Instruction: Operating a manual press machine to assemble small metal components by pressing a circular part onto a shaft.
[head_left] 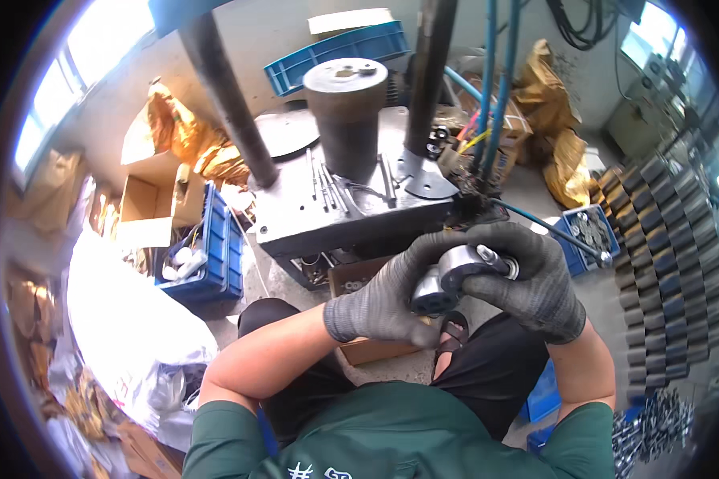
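Both my hands, in grey knit gloves, are together above my knees around several shiny metal parts. My left hand [387, 299] curls its fingers behind a short metal cylinder with holes in its end [431, 295], its thumb reaching below it. My right hand [527, 279] is closed around a second metal cylinder [461, 267], which touches the first. A small metal pin [491, 257] lies across the right-hand cylinder, by the right fingers. The right fingertips partly hide these parts, and I cannot tell whether they are joined.
Ahead stands a press table [295, 223] with two posts, a thick steel column [347, 112] and several rods. A cardboard box [375, 351] sits on the floor below my hands. Blue crates [224, 247] stand left, white sacks [128, 335] nearer; stacked metal cylinders [663, 255] line the right.
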`<state>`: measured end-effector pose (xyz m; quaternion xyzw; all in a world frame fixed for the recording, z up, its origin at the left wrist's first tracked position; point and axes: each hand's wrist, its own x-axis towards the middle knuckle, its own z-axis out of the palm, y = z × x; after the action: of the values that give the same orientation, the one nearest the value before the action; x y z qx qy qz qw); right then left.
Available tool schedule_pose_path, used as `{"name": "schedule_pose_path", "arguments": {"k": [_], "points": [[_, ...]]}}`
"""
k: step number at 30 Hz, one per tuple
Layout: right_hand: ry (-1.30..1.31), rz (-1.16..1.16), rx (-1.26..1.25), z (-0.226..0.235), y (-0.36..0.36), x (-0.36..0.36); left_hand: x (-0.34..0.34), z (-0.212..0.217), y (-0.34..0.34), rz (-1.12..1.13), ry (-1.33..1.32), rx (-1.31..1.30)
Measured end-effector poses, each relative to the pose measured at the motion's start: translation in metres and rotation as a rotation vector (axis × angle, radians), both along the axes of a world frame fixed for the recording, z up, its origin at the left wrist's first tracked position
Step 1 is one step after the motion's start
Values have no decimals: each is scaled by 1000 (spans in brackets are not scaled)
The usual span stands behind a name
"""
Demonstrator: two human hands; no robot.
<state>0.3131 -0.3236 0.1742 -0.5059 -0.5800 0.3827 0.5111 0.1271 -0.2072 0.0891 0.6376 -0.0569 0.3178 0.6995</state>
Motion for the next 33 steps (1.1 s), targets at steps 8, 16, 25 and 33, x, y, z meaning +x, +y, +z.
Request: {"name": "schedule_pose_path", "arguments": {"k": [8,16,25,33], "points": [[69,54,-162,-78,113,-17,-35,-32,60,185,525,-241],[-734,104,85,-95,92,-22,-58,-68,43,-34,660,-657],[155,-422,68,-114,139,64,-77,-91,48,148,858,-723],[221,-255,-14,-139,135,41,-103,-74,120,688,825,112]]}}
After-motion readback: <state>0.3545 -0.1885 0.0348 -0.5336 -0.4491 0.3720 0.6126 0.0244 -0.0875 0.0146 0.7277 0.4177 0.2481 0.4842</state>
